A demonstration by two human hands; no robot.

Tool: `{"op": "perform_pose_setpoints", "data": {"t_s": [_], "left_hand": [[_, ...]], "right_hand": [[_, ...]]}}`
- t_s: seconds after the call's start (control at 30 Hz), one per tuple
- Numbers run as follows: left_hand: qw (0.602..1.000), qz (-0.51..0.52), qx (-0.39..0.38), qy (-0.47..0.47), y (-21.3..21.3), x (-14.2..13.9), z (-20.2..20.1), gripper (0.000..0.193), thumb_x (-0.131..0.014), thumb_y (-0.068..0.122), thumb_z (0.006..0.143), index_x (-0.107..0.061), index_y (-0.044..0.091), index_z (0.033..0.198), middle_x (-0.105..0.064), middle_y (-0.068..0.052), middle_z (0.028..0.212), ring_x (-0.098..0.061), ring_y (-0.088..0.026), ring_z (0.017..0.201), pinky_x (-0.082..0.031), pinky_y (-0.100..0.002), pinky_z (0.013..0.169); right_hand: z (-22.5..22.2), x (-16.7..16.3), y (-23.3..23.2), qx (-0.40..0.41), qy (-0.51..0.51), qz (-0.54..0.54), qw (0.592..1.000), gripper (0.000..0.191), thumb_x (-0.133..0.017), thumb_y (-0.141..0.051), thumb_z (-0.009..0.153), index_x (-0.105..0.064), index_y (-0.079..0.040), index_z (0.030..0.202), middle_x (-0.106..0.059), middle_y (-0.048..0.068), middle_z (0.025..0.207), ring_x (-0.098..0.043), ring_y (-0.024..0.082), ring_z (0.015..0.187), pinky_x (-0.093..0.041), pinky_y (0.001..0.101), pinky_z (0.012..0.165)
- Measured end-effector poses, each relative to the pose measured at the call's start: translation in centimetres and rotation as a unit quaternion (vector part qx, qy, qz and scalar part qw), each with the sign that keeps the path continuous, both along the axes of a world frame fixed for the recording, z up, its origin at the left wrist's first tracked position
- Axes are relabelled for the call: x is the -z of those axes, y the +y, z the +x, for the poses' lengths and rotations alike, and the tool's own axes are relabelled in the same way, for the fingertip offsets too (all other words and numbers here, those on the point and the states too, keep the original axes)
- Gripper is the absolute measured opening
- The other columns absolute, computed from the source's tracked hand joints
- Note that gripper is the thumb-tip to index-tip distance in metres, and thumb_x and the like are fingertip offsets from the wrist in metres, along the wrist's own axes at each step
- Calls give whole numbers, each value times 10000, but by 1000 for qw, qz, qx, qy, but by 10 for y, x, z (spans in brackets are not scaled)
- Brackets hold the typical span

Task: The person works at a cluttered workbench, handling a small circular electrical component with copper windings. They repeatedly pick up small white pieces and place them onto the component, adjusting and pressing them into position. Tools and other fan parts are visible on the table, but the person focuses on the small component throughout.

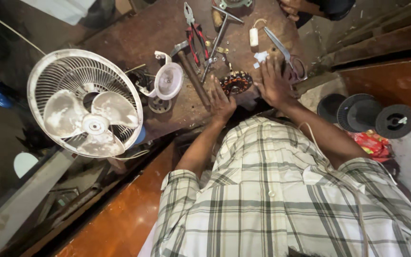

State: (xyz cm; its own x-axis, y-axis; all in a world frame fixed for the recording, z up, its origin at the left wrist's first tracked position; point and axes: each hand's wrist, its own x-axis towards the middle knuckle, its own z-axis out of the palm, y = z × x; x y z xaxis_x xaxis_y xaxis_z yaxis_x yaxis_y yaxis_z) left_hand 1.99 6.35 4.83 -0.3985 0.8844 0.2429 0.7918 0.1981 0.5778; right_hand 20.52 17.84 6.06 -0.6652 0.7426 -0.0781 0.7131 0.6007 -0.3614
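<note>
- The left hand (221, 101) lies flat and slack on the brown workbench (143, 38), fingers pointing to 12 o'clock, its fingertips just at the 8 o'clock edge of the copper-wound stator (236, 83); it grips nothing.
- The right hand (274, 84) is spread open, palm down, at the stator's 3 o'clock side; whether it touches the stator is hard to tell.
- Scissors (285, 56) lie at 1 o'clock of the right hand, a white capacitor (253, 36) beyond.
- Red-handled pliers (195, 35) and a hammer (190, 71) sit at 11 o'clock of the left hand.
- A white fan (85, 102) stands at 9 o'clock.
</note>
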Motion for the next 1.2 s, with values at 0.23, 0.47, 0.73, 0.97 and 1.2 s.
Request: {"op": "perform_pose_setpoints", "data": {"t_s": [0.23,0.47,0.73,0.97,1.2], "left_hand": [[997,71,-10,22,2,-8,1,909,-673,181,846,-197,-68,1579,-261,-258,1647,-374,-462,1483,-342,-542,1221],[997,71,-5,31,4,-7,0,887,-662,193,864,-204,-85,1572,-285,-277,1630,-381,-464,1465,-346,-538,1217],[996,83,-10,24,3,-5,2,858,-666,201,884,-234,-95,1563,-325,-287,1617,-408,-462,1455,-364,-509,1218],[994,96,2,52,4,-6,0,869,-652,190,842,-241,-105,1548,-325,-296,1601,-418,-468,1440,-380,-526,1197],[994,90,-13,61,3,-3,1,859,-670,210,866,-255,-90,1556,-331,-274,1605,-435,-465,1416,-383,-528,1192]], "right_hand": [[2,-2,-11,-16,-17,29,999,755,-553,-516,1001,-360,-118,1613,-189,355,1653,-122,520,1547,-57,777,1142],[-9,-8,10,-26,-15,30,999,735,-483,-535,1020,-349,-155,1635,-202,369,1656,-137,505,1559,-33,753,1166],[-3,-17,9,-50,-4,40,998,898,-459,-575,1040,-277,95,1608,-243,338,1666,-198,468,1565,-55,678,1225],[-4,-16,17,-63,-68,107,990,901,-501,-586,1033,-290,66,1617,-250,299,1674,-196,439,1566,-69,698,1199],[-6,-18,15,-63,-29,64,996,877,-563,-554,1019,-304,43,1607,-295,288,1675,-249,442,1559,-161,722,1200]]}}
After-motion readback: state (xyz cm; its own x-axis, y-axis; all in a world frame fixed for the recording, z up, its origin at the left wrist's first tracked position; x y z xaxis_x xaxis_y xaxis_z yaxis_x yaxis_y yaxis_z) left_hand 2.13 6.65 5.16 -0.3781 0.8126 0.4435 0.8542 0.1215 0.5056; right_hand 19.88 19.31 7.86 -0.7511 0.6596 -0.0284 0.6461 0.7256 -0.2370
